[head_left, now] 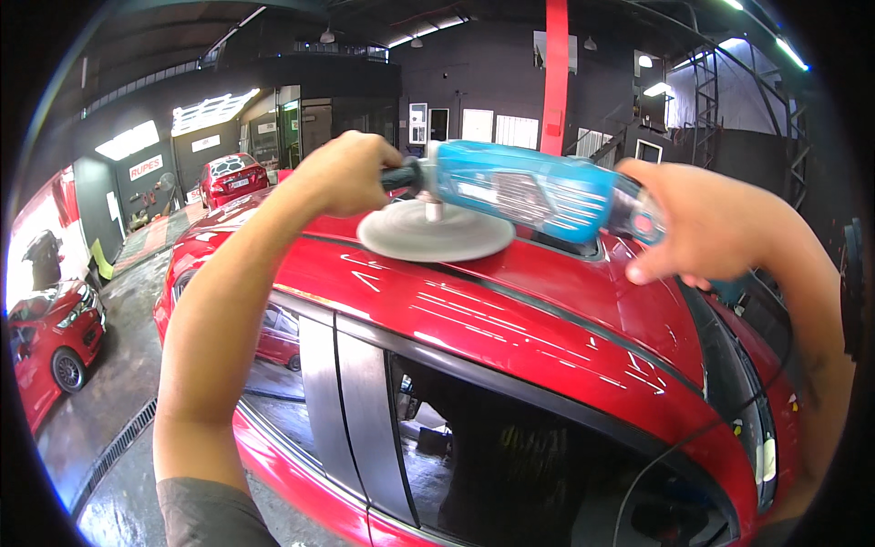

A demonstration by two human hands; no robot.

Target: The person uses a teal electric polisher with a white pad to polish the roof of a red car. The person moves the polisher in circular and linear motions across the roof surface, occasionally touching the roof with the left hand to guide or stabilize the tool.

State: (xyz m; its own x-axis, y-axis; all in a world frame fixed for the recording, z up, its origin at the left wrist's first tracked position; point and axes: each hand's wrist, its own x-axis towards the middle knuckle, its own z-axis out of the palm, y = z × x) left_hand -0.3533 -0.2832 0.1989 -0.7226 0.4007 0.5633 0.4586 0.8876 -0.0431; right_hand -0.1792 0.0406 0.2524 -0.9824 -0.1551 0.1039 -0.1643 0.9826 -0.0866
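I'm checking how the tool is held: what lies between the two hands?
In the head view, a blue polisher bridges the left hand and right hand, its pale round pad below the front end.

Toward 1 o'clock, the polisher (510,190) is showing a blue body with pale stripes; its handle (401,175) is showing black. Toward 12, the pad (436,239) is showing pale grey. The near car (547,333) is showing glossy red and reflecting broken white streaks. Its window (519,483), at 5, is reading near-black; its pillar (369,415), at 7, is reading dark grey. Toward 10, a second car (235,185) is showing red, its rear glass (231,164) bearing black-and-white patches. Toward 1, a post (554,82) is standing bright red against a charcoal wall (465,73).
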